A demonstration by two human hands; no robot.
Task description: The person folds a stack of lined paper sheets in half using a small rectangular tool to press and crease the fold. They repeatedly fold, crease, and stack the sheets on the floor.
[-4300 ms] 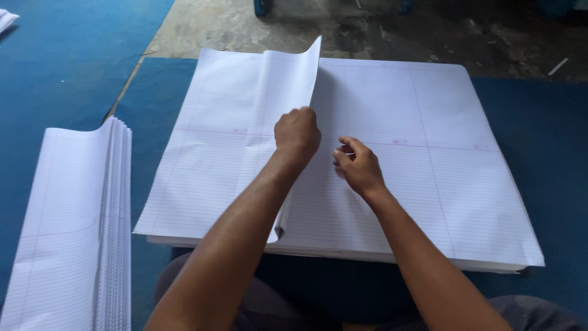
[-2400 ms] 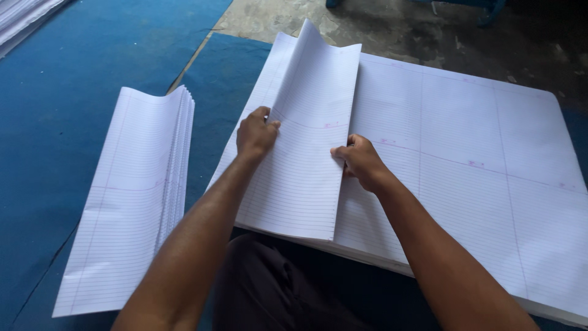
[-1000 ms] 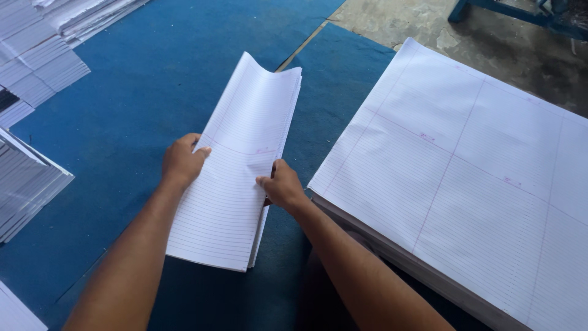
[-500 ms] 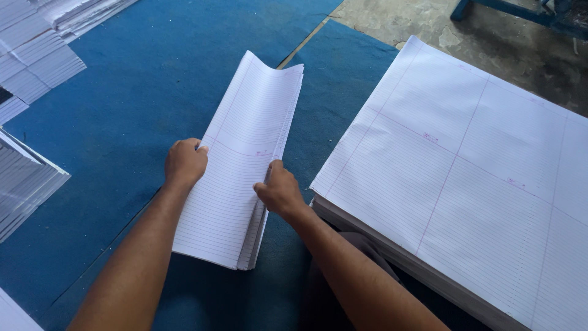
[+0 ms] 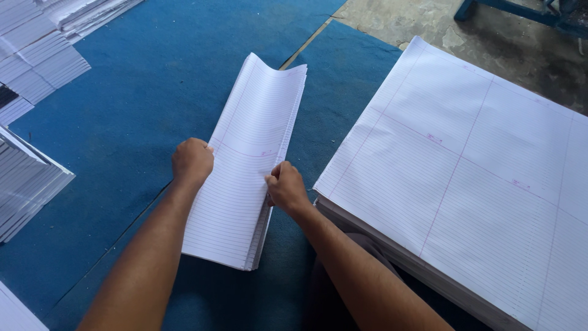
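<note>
Both hands, left (image 5: 192, 160) and right (image 5: 285, 187), now grip the folded stack (image 5: 245, 165), squared on the mat (image 5: 141, 92) at nine o'clock of the big sheets (image 5: 478, 184).

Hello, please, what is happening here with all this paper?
A person works with lined paper on a blue mat. The left hand and right hand press the two long edges of a folded stack of sheets. A big pile of flat, unfolded sheets lies to the right.

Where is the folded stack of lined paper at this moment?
In the head view, the folded stack of lined paper lies on the blue mat, left of centre, between both hands.
</note>
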